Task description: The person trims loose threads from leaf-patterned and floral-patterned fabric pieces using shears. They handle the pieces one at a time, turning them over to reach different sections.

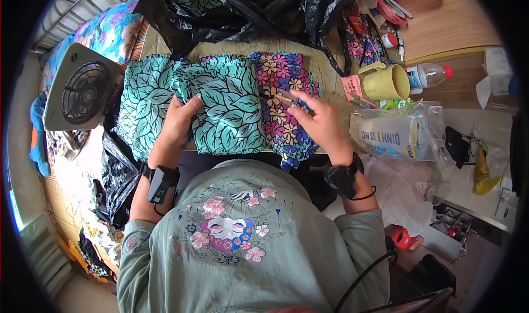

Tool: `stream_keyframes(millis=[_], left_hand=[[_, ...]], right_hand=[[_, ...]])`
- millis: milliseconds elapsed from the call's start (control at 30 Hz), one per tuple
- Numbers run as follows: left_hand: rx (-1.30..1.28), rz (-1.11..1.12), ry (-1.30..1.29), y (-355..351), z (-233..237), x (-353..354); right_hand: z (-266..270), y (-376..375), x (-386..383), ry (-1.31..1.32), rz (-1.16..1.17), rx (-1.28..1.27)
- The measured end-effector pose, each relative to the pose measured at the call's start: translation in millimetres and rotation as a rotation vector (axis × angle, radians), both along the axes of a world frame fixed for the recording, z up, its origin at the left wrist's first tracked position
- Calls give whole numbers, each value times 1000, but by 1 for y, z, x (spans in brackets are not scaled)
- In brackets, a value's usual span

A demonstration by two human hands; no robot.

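Observation:
My left hand [181,116] grips the left edge of a folded stack of green leaf-print fabric [228,112], thumb on top and fingers underneath. Under and to the left of that hand lies another pile of the same leaf-print cloth [146,106]. In my right hand [319,120] are small blue-handled thread snips [287,98], their metal tips pointing left above a pile of purple flower-print fabric [282,84]. My right fingers are closed around the handle, which is partly hidden. The flower-print pile lies just right of the green stack.
A black plastic bag [248,15] with leaf-print cloth spreads across the back of the table. A grey fan [82,90] stands at the left. On the right are a yellow mug [388,83], a clear bottle [432,76] and a plastic bag with a printed container [386,134].

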State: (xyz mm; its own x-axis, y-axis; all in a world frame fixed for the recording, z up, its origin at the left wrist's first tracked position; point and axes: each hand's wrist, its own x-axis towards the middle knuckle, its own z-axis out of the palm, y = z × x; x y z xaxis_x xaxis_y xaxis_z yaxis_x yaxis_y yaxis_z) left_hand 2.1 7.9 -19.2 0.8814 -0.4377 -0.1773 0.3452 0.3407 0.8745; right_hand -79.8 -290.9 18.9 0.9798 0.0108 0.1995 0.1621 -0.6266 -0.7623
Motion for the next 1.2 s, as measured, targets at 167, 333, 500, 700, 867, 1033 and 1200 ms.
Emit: stream_keyframes(millis=[167, 333, 500, 700, 867, 1033, 1200], left_hand=[[39, 86, 103, 0, 0, 0], [58, 56, 6, -1, 2, -1], [15, 5, -71, 1, 0, 1], [61, -20, -67, -4, 13, 0], [115, 7, 27, -7, 17, -1], [104, 20, 33, -8, 17, -1], [121, 28, 42, -7, 15, 0]], right_hand=[[-9, 1, -7, 55, 19, -261], [-4, 4, -4, 88, 7, -330], [-8, -5, 4, 23, -168, -115], [-31, -45, 29, -65, -365, 6], [-17, -43, 48, 160, -345, -7], [-15, -35, 61, 117, -350, -163], [-13, -33, 62, 180, -377, -185]])
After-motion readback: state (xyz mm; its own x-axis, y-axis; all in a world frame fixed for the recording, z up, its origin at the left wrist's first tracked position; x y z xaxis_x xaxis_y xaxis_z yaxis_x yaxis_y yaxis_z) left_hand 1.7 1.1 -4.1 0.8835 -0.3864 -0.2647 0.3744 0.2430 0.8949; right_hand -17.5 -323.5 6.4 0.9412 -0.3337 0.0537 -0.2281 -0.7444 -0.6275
